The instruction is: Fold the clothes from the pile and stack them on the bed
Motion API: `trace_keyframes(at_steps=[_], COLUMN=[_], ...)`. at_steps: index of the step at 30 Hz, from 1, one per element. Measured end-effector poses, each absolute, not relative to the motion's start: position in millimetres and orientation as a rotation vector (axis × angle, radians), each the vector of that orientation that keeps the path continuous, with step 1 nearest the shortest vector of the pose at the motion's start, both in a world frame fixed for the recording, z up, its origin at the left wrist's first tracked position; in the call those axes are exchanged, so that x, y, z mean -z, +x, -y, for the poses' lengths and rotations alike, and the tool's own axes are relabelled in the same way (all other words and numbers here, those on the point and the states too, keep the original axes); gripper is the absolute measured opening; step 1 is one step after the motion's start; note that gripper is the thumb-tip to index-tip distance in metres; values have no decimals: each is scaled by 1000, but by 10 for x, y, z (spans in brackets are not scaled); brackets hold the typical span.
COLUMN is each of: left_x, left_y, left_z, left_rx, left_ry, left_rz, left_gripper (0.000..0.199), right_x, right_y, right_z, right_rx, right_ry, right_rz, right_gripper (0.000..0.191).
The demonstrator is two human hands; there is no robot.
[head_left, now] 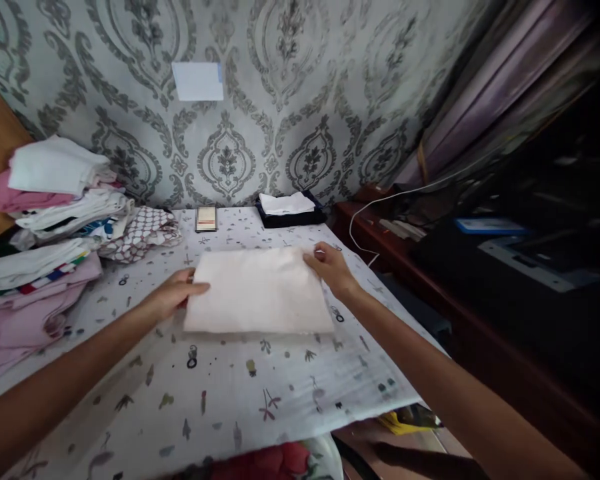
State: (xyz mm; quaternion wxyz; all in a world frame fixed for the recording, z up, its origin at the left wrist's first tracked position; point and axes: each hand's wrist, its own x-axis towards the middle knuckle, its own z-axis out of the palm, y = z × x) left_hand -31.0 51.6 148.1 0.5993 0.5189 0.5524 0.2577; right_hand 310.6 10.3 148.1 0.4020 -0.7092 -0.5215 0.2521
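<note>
A folded white cloth, roughly rectangular, is held flat between both hands just over or on the printed sheet; whether it touches the sheet is hard to make out. My left hand grips its left edge, thumb on top and fingers underneath. At the upper right corner, my right hand pinches the cloth between thumb and curled fingers.
Piled clothes stand on the left, with pink garments in front. Near the wall are a small framed card and folded dark clothes topped by a white cloth. A white cable crosses the dark wooden furniture on the right.
</note>
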Motion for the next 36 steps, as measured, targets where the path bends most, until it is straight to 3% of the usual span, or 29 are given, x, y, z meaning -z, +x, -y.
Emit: trace_keyframes(at_steps=[2, 7, 11, 18, 28, 32, 36], left_x=[-1391, -1482, -1316, -834, -894, -985, -1101], left_y=[-334, -221, 275, 187, -146, -187, -142], left_z=[-459, -499, -454, -651, -706, -899, -1114], left_rx=[-479, -369, -368, -212, -447, -532, -495], left_ry=[1298, 2207, 2663, 2501, 2345, 2101, 1843], left_rz=[-1365, -1688, -1399, -1495, -1555, -1589, -1543], left_gripper=[67, 67, 61, 71, 69, 68, 39], right_x=[-1413, -1292, -1176, -965, -1024, -1016, -1038], right_y=[3170, 2803, 2331, 2397, 2845, 2978, 2970], right_z=[-251, -185, -111, -137, 102, 423, 592], right_rx=[-546, -218, -84, -243, -245, -184, -202], right_ry=[-1952, -1943, -1699, -1940, -2266, -2231, -2186], right_rz=[1432, 1698, 2195, 2202, 1793, 1702, 1643], right_gripper=[10, 44, 53, 59, 63, 53, 38])
